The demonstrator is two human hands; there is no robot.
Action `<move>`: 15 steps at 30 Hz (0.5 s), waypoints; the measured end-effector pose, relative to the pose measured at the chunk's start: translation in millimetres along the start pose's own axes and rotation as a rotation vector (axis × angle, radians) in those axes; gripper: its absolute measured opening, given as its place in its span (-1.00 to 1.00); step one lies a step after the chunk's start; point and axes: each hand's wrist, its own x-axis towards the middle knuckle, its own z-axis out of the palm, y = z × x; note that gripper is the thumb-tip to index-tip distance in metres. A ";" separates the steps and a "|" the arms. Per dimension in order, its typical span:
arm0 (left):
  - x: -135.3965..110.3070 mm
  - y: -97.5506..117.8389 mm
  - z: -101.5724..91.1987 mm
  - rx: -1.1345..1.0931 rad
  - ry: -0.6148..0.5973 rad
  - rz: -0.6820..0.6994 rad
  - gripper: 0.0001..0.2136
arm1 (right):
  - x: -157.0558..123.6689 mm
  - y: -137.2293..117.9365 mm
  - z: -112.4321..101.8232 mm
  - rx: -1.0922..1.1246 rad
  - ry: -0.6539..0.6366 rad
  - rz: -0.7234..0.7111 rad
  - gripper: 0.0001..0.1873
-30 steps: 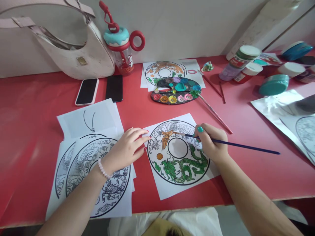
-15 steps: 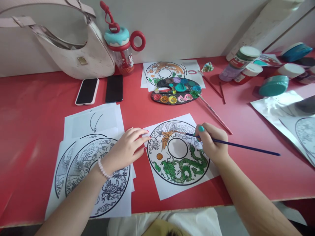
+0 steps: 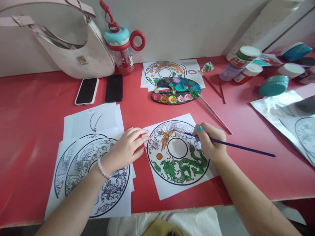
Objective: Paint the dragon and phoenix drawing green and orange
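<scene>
My right hand (image 3: 211, 141) grips a thin paintbrush (image 3: 243, 149) with a dark blue handle. Its tip touches the orange bird on a printed sheet (image 3: 163, 192) in front of me. That sheet carries a round design: a green painted dragon (image 3: 187, 167) below, a bird partly coloured orange above, and a plain white circle in the middle. Flat on the table, fingers spread, my left hand (image 3: 126, 147) has its fingertips at the sheet's left edge. Under my left forearm lies a stack of uncoloured printed sheets (image 3: 120, 203).
A paint palette (image 3: 180, 88) with a pink-handled brush (image 3: 216, 114) overlaps a coloured sheet (image 3: 164, 67) at the back. Paint jars (image 3: 273, 86) crowd the right. Two phones (image 3: 87, 91), a red-handled cup (image 3: 120, 49) and a white handbag (image 3: 76, 59) stand back left.
My right hand and the paintbrush have shifted slightly left across the bird. My left hand stays in place at the sheet's edge.
</scene>
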 end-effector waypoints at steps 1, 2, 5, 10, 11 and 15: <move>-0.2 -0.1 0.1 0.000 -0.001 0.000 -0.71 | -0.2 -0.7 -0.3 0.014 -0.027 -0.018 -0.63; -0.3 -0.2 0.1 -0.001 -0.002 -0.002 -0.71 | -0.4 -1.3 -0.5 0.024 -0.048 -0.031 -0.63; -0.1 -0.1 -0.3 -0.010 -0.010 -0.013 -0.70 | -0.8 -2.0 -0.8 0.019 -0.042 -0.012 -0.61; 0.6 0.2 -0.5 -0.013 -0.006 -0.010 -0.70 | -0.2 0.5 0.8 -0.019 0.042 0.059 -0.61; 0.6 0.2 -0.3 -0.016 -0.004 -0.010 -0.70 | -0.1 0.6 1.1 -0.022 0.040 0.059 -0.62; 0.0 -0.2 0.4 -0.025 0.008 -0.009 -0.70 | 0.3 -1.1 1.5 0.002 -0.015 0.032 -0.61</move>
